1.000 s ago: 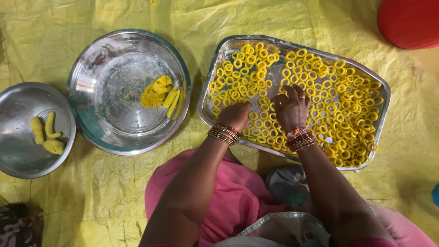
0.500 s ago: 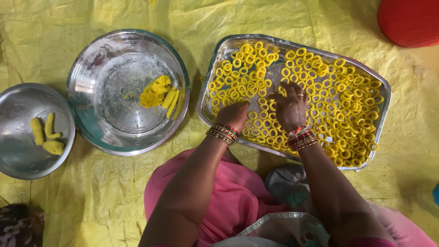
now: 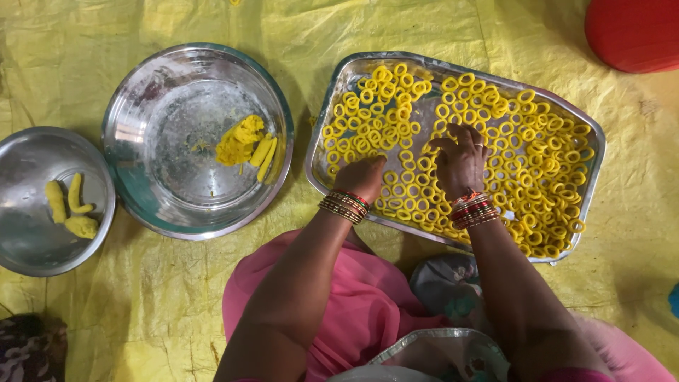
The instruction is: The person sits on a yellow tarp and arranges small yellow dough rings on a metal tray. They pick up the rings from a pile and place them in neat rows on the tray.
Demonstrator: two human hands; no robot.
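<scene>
Both hands worked inside the rectangular steel tray [image 3: 594, 134], which lay on the crumpled yellow plastic sheet [image 3: 177, 297] covering the floor. The left hand [image 3: 362, 177] was curled over the small yellow dough rings [image 3: 382, 113] near the tray's near edge, its fingers folded under so that whether they pinched a ring could not be told. The right hand [image 3: 460, 159] rested just beside it, fingers [image 3: 444, 141] bent and drawn together over the rings, their tips hidden among them; a grip could not be made out there either. Rings lay directly under both sets of fingers, spread beyond them toward the far rim, and were packed most densely to the right of the right hand. Well to the left of the left fingers stood a large round steel bowl [image 3: 141, 106] holding a lump and short rolls of yellow dough [image 3: 244, 145]. Farther left still sat a smaller round steel plate [image 3: 28, 240] with a few dough pieces [image 3: 71, 209].
</scene>
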